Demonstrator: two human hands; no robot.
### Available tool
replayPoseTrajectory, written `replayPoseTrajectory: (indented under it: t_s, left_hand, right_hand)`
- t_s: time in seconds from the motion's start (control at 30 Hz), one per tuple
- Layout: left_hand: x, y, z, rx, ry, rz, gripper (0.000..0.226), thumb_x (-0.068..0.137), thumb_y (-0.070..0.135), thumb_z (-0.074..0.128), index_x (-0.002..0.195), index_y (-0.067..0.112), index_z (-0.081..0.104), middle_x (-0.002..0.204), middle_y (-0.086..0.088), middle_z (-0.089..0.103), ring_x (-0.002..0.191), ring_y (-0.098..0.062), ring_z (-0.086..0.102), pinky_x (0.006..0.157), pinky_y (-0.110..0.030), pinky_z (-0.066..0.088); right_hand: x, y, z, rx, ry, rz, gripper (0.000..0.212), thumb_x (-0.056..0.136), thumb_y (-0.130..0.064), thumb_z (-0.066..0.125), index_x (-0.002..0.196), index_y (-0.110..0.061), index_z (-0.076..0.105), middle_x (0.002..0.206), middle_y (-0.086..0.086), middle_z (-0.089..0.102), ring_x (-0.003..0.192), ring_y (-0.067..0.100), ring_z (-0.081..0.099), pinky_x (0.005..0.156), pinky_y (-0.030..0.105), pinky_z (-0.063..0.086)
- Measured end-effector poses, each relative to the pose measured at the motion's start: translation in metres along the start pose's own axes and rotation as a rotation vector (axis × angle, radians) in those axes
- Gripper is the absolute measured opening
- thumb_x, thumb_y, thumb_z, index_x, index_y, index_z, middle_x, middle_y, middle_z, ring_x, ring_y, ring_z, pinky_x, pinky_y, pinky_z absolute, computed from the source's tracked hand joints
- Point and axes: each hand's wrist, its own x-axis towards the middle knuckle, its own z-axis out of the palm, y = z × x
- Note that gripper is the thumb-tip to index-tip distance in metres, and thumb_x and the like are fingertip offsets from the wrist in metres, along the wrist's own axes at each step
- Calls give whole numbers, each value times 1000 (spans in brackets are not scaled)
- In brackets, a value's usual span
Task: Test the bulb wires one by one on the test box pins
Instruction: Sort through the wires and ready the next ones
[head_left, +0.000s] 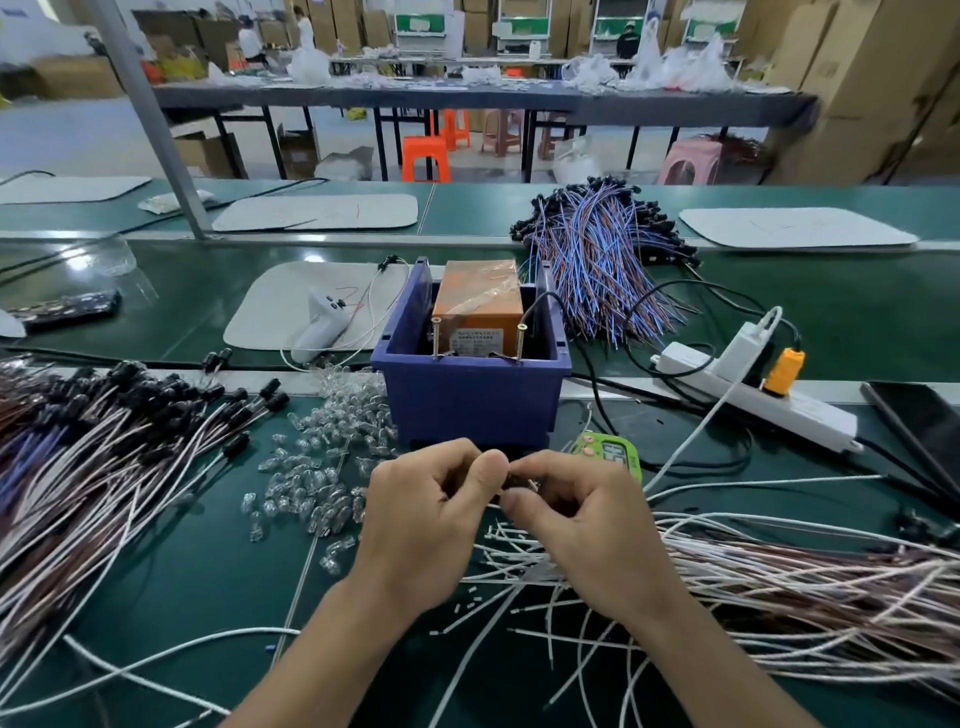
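**Step in hand: readying one bulb wire ahead of the pins**

Both hands meet near the middle of the tabletop, just in front of the blue bin. The left hand and the right hand have curled fingers. The grip of each pinches the same bulb wire at its dark end. That end sits low, in front of the bin's near wall, and is apart from the pins.

The test box stands inside the bin. The left pin and the right pin rise upright at its near side, well apart from each other.

Judgement: one wire is being prepared and no contact test is under way. The next move calls for bringing the wire's two leads up over the bin wall, one to each pin, without touching both leads to one pin.

Limits of view:
- The fingers cover the pinched end, so it cannot be told whether a bulb is seated in it.
- The held wire's free leads cannot be traced within the wire pile toward the right edge.
- The test box label is too small to read.
- The green timer is partly hidden behind the right hand.
- The wire heap at the left edge is cut off.
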Motion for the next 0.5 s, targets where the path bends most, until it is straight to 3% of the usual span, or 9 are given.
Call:
replayPoseTrajectory:
  t_s: [0.07, 0.2, 0.37, 0.43, 0.5]
  left_hand:
    - [0, 2, 1, -28, -40, -10, 46, 97, 49, 53, 56, 29, 48, 50, 13, 40, 49, -6, 37, 49, -15, 26]
    - [2, 4, 1, -111, -124, -2, 50, 102, 47, 55, 53, 42, 59, 45, 17, 42, 44, -1, 39, 48, -9, 27]
    - [4, 2, 9, -378, -198, -212, 59, 90, 60, 56, 45, 23, 47, 46, 9, 36, 45, -10, 28, 45, -22, 25]
    - [5, 2, 12, -430, -201, -225, 54, 95, 48, 59, 45, 27, 61, 45, 15, 48, 42, -4, 39, 45, -17, 33]
    - [6, 1, 11, -379, -182, -212, 41, 93, 45, 62, 59, 27, 77, 53, 6, 67, 49, -9, 60, 49, -25, 47]
  right_hand:
    - [0, 2, 0, 29, -15, 0, 11, 92, -23, 73, 97, -30, 80, 54, -21, 55, 48, 2, 45, 52, 10, 35]
    - [1, 3, -2, 98, -86, -15, 14, 95, -15, 69, 96, -23, 81, 57, -17, 54, 51, 2, 42, 54, 13, 36]
    - [2, 3, -4, 194, -100, -29, 18, 95, -3, 63, 94, -13, 79, 55, -23, 55, 49, -1, 46, 54, 7, 35]
    - [2, 4, -3, 184, -89, -27, 19, 95, -3, 64, 93, -14, 79, 54, -23, 53, 48, -1, 45, 52, 7, 34]
    - [1, 6, -2, 144, -84, -20, 19, 96, -7, 65, 92, -17, 80, 54, -22, 51, 49, 0, 43, 52, 10, 33]
